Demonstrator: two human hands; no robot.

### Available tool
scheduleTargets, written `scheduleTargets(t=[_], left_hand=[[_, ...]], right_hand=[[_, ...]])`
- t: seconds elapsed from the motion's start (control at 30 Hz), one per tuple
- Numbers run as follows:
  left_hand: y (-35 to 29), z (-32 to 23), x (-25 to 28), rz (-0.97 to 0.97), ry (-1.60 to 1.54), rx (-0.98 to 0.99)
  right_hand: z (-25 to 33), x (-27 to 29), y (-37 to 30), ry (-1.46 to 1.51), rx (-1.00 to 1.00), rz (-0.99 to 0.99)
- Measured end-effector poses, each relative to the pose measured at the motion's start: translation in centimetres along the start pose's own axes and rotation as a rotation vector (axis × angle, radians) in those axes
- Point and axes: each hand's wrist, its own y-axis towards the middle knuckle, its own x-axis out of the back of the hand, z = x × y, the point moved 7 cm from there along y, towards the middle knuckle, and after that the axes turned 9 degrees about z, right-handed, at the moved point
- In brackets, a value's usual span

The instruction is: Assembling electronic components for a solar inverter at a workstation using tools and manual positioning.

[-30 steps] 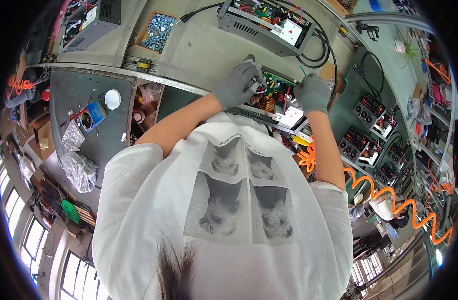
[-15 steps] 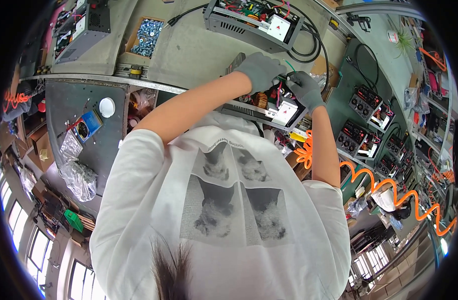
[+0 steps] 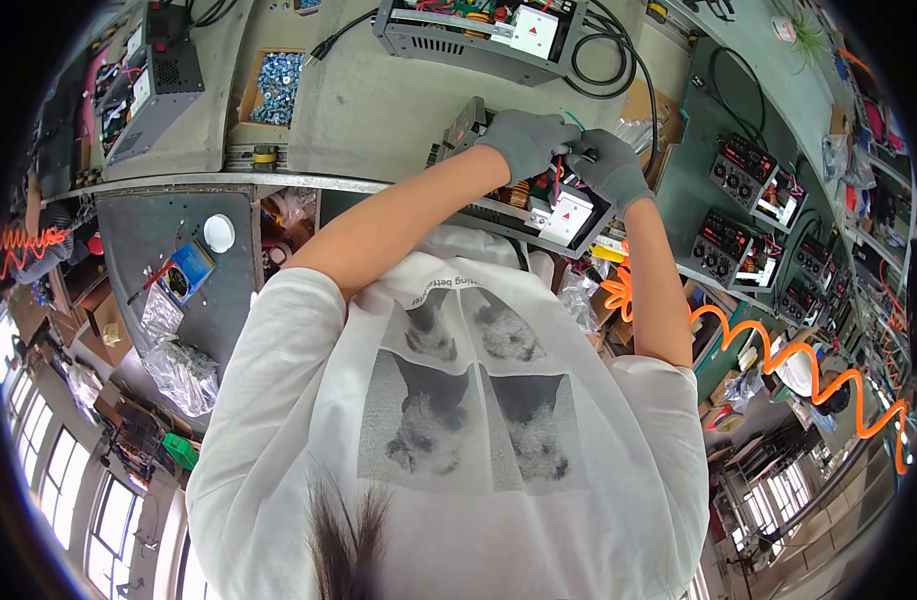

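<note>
An electrical unit with an uncovered grey metal case sits near the bench's front edge, close to my body. Inside it show a copper-wound coil, red wires and a white plate with a red warning mark. Both hands wear grey gloves and meet over its far side. My left hand is closed, its fingertips pinched together; what they grip is hidden. My right hand is closed too, fingertips against the left ones. A thin green wire sticks up between the hands and seems to run into the right one's grip.
A similar open unit with a black cable stands beyond; another is far left. A box of screws lies on the bench. Finished-looking units stand at right. An orange coiled hose hangs beside my right arm.
The whole view has shifted slightly. My hands stay together over the unit; the right hand has turned a little and its fingers press closer to the left ones.
</note>
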Motion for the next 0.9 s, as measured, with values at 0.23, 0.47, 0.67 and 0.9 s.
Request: scheduleTargets(t=[0.23, 0.47, 0.67, 0.9], left_hand=[[-1.0, 0.7, 0.0, -0.293, 0.193, 0.057], [0.5, 2.1, -1.6, 0.196, -0.020, 0.238], [1.2, 3.0, -2.5, 0.223, -0.052, 0.260], [1.1, 3.2, -2.1, 0.194, -0.075, 0.252]], right_hand=[[0.0, -1.3, -0.3, 0.010, -0.047, -0.039], [-0.6, -1.7, 0.9, 0.075, -0.086, -0.020], [-2.5, -2.3, 3.4, 0.085, -0.080, 0.137], [-3.1, -2.3, 4.2, -0.013, -0.107, 0.142]])
